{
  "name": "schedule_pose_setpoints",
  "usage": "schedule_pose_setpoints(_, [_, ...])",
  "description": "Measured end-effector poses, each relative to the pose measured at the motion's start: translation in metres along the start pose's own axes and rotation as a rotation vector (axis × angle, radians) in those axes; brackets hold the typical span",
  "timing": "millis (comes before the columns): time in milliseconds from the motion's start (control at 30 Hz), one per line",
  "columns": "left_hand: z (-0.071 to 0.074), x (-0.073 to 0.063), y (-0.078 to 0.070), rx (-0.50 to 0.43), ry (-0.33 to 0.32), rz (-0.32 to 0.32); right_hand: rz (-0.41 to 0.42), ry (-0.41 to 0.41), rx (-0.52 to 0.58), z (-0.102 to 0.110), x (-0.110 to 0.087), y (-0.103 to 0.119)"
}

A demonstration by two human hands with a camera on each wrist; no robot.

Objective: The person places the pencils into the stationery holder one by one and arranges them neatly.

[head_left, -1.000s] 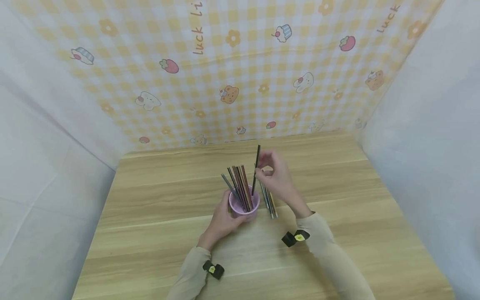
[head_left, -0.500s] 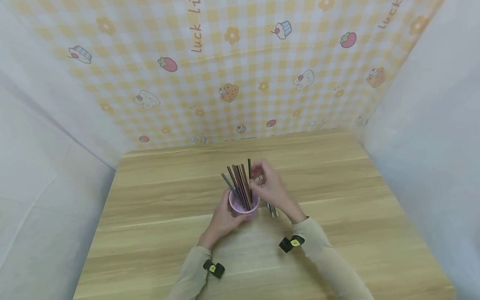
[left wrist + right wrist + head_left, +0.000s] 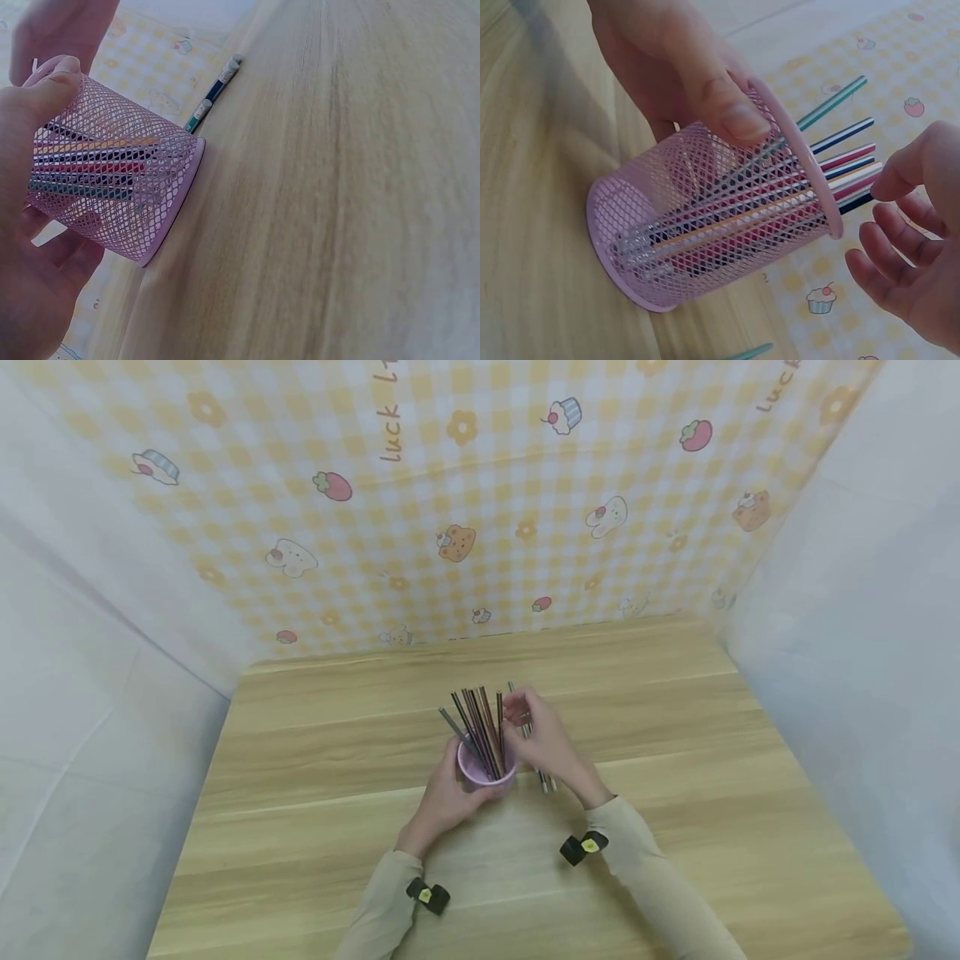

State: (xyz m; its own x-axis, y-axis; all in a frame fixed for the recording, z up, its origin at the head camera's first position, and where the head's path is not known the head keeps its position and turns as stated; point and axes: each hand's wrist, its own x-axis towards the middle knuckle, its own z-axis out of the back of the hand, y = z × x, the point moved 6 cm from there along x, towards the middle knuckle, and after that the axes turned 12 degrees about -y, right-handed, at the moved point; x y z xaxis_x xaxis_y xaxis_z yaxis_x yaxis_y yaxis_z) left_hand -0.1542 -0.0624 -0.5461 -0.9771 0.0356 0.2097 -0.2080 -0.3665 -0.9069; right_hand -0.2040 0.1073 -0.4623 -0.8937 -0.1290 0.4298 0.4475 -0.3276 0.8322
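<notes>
My left hand grips a pink mesh pencil cup, thumb on the near side by its rim. Several striped pencils stand in the cup and lean apart; one greenish pencil tilts out widest. At the cup's right side is my right hand, its fingers loosely bent. In the right wrist view its thumb tip is right at the end of a dark pencil. That pencil now stands inside the cup with the others. The cup's base is close over the wooden table.
Several loose pencils with pale ends lie to the right of the cup, partly hidden beneath my right hand. The wooden table meets a yellow checked cloth at the back. White walls enclose both sides.
My right hand has brought a dark pencil leftward over the cup and lowered it in. Its fingers have since loosened from the pencil. My left hand has kept its grip on the cup.
</notes>
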Motion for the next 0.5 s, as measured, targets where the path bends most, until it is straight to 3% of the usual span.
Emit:
schedule_pose_setpoints(233, [0.001, 0.001, 0.001, 0.009, -0.016, 0.000, -0.064, -0.010, -0.040, 0.012, 0.010, -0.007])
schedule_pose_setpoints(500, [0.000, 0.000, -0.001, -0.016, -0.012, 0.005, -0.185, -0.026, -0.104, 0.024, 0.024, -0.048])
